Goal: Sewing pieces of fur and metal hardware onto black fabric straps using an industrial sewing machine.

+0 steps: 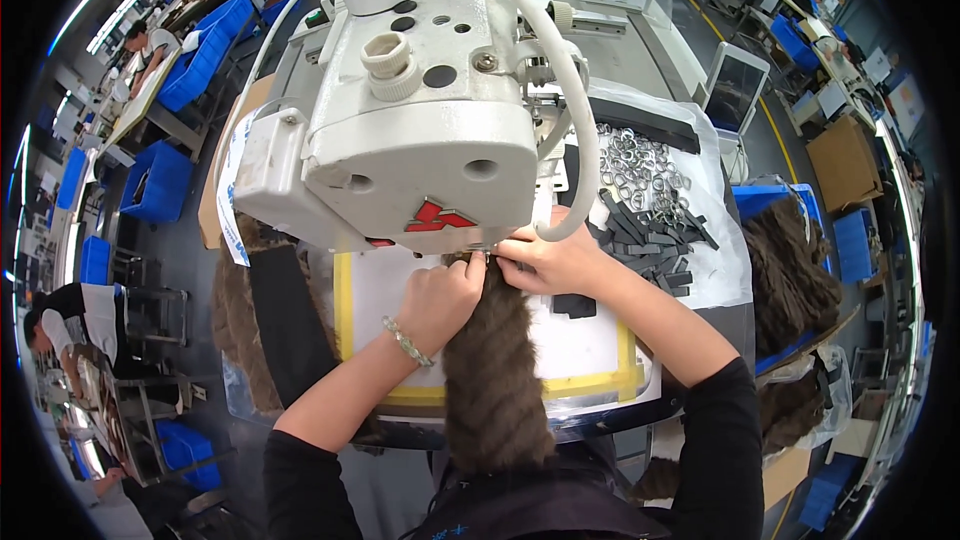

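A strip of brown fur (495, 370) runs from the front of a white industrial sewing machine (420, 155) down over the table edge toward my lap. My left hand (447, 292), with a beaded bracelet at the wrist, is closed in a pinch on the left side of the strip's far end. From the right, my right hand (548, 258) grips the same end with bent fingers. The fingertips of both hands nearly meet just under the machine head. A small bit of metal glints between them, too small to make out. The machine head hides the needle area.
Loose metal rings (640, 165) and short black strips (645, 245) lie on a plastic sheet at the right. More brown fur (235, 315) and a long black piece (290, 315) lie at the left. A blue bin (800, 190) with fur stands far right.
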A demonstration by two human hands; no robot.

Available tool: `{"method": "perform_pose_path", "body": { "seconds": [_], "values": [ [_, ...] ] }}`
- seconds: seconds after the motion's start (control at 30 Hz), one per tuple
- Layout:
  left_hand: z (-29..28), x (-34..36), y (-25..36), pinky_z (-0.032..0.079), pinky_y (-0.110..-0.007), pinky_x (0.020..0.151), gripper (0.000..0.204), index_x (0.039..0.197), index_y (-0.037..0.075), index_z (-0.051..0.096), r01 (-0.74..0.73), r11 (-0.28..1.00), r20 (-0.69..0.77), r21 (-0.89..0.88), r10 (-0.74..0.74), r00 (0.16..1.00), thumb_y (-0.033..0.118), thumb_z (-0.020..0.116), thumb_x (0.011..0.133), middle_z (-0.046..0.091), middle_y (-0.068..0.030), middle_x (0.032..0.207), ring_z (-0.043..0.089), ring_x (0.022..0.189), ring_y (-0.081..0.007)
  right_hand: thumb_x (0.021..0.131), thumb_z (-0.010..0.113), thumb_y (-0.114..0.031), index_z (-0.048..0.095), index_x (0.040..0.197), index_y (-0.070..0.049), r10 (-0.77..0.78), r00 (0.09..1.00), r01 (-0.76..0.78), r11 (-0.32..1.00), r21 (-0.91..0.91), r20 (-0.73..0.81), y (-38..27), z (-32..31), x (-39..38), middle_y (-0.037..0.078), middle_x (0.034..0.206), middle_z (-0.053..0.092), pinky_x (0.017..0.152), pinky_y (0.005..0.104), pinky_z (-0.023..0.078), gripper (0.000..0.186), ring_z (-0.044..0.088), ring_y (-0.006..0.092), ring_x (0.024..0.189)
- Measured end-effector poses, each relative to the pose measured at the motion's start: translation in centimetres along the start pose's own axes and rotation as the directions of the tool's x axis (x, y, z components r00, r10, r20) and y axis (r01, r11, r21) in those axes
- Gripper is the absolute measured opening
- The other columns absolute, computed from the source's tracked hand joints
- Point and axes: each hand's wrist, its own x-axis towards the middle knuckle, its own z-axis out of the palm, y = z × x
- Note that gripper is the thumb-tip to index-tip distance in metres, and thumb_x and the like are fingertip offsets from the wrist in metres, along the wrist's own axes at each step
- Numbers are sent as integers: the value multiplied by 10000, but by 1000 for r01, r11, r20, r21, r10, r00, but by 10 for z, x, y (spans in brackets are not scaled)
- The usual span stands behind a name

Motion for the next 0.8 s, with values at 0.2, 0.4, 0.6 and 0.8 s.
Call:
{"method": "perform_pose_path", "body": {
  "seconds": [0.2,0.4,0.6,0.8],
  "values": [
    [-2,3,0,480,-280,431,305,1060,25,661,-23,999,-5,31,23,1000,94,593,771,597,-11,604,616,493,-139,712,695,-236,616,723,-131,19,1000,-19,1000,-15,-12,0,-8,2,-4,579,528,520,330,439,132,562,209,500],
    [2,-1,-3,465,-293,456,310,1169,13,637,-38,996,65,83,33,997,143,577,894,573,-12,618,597,516,-148,714,701,-263,635,810,-145,31,998,-31,999,-7,-46,7,-6,-1,-17,644,555,492,341,439,165,560,215,509],
    [1,-1,-5,476,-287,430,322,1085,-13,651,-73,993,15,92,72,997,111,585,795,591,-18,607,613,493,-140,718,695,-272,628,810,-140,18,996,-17,1000,6,-90,7,-1,1,-12,631,553,494,344,451,175,570,227,517],
    [-7,-10,-1,464,-285,418,357,1172,-21,630,-84,995,61,54,81,995,140,579,858,551,-11,574,581,460,-138,710,698,-260,551,689,-112,18,1000,-18,997,69,7,-2,-4,0,-3,611,524,498,341,435,210,561,223,514]
  ]
}}
